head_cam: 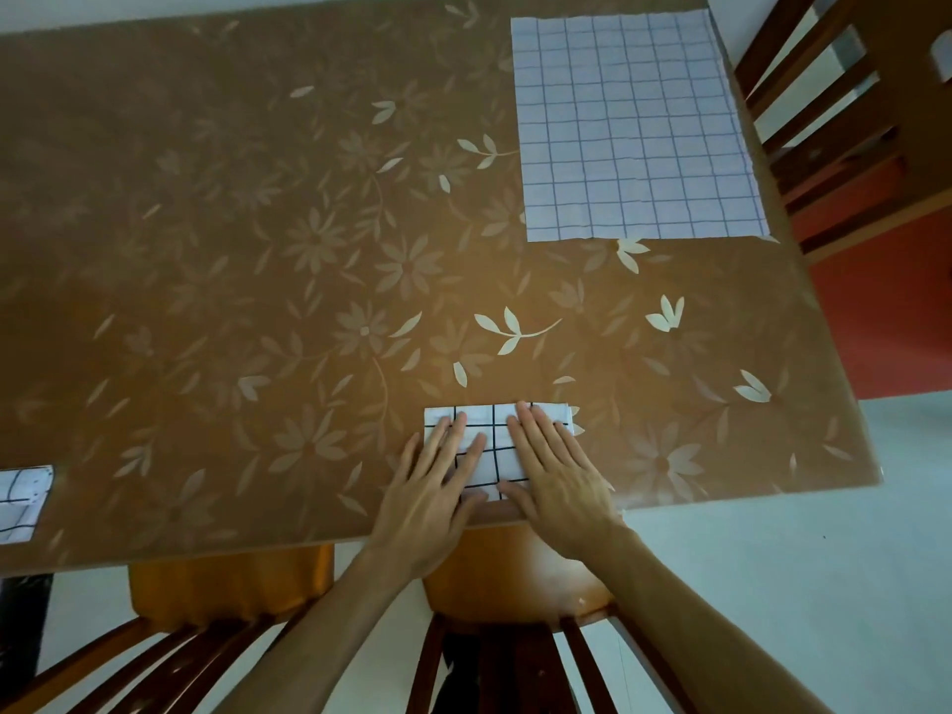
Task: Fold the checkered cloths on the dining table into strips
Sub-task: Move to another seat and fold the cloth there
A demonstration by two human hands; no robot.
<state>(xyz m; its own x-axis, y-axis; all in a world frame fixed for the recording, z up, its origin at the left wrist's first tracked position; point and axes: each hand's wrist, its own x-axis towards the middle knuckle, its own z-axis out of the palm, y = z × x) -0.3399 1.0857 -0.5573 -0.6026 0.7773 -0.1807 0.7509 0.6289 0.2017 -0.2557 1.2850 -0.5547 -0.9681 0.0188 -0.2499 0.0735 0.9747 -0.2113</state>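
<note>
A small white cloth with a bold black check, folded into a compact rectangle, lies at the near edge of the dining table. My left hand and my right hand both lie flat on it, palms down, fingers spread and pointing away from me. A larger pale cloth with a thin blue check lies spread flat at the far right corner. Another black-checked folded cloth shows partly at the left edge.
The table carries a brown floral cover. One wooden chair stands directly below my hands, a second chair to its left, and a third chair along the right side. Pale floor lies at the lower right.
</note>
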